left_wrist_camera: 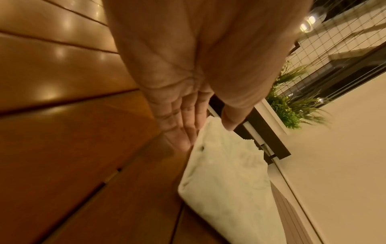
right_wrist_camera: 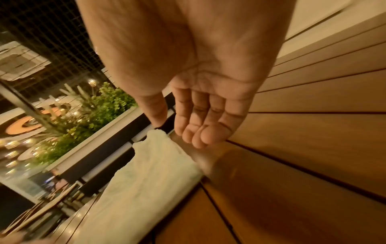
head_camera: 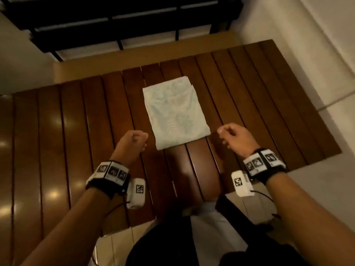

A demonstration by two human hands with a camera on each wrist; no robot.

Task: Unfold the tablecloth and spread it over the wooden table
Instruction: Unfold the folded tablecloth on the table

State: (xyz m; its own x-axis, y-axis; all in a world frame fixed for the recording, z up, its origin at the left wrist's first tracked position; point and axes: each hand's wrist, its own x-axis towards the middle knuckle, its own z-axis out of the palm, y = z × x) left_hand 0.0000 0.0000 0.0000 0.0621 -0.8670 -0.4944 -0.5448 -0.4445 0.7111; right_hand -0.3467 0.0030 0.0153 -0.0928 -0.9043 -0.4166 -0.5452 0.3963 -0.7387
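Folded white tablecloth (head_camera: 175,114) lies flat at frame centre on the slatted wooden table (head_camera: 76,121). Left hand (head_camera: 132,144) hovers just lower left of it, right hand (head_camera: 233,136) just lower right. Both have loosely curled, relaxed fingers, holding nothing, not touching the cloth.

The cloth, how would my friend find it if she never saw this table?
Find the slatted wooden table. Near its middle lies the cloth, folded into a flat rectangle between the two hands. It is the only pale thing on the dark wood.
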